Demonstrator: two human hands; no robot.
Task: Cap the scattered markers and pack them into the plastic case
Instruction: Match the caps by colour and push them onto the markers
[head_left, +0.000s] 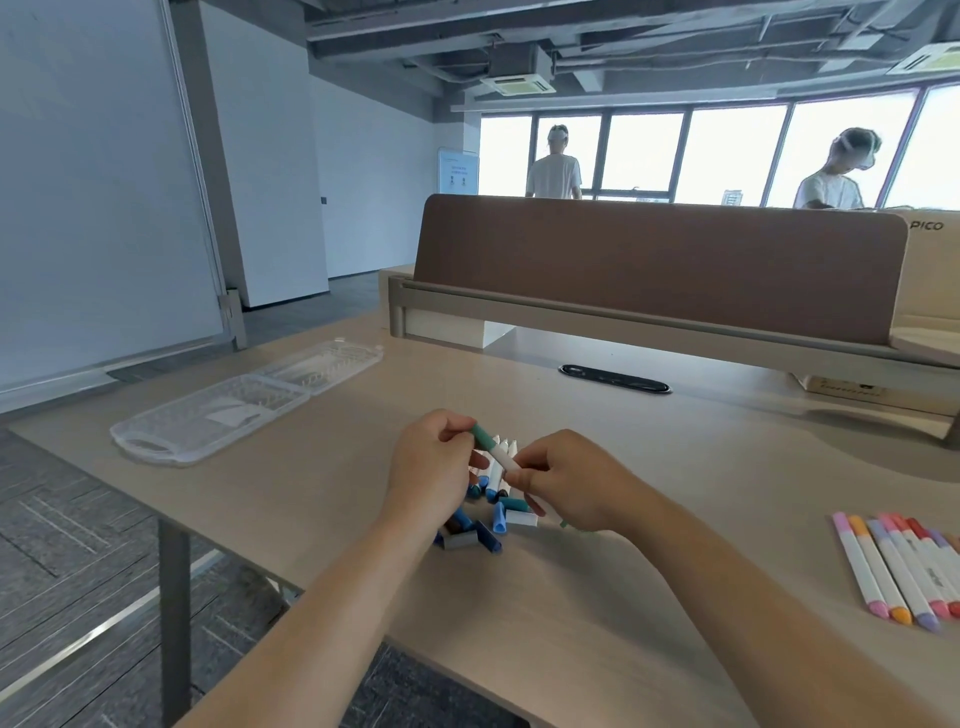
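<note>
Above the middle of the desk I hold a white marker (500, 454) with a teal cap (483, 436) between both hands. My left hand (434, 467) pinches the capped end. My right hand (566, 491) grips the white barrel. Below them lies a pile of blue and teal caps and uncapped markers (491, 514), partly hidden by my hands. The clear plastic case (208, 415) lies open at the desk's far left. A row of capped pink, orange and purple markers (893, 566) lies at the right edge.
A brown divider panel (660, 260) runs along the back of the desk (322, 499), with a cable grommet (614, 378) in front of it. A cardboard box (930, 260) stands at the back right. Two people stand by the windows beyond.
</note>
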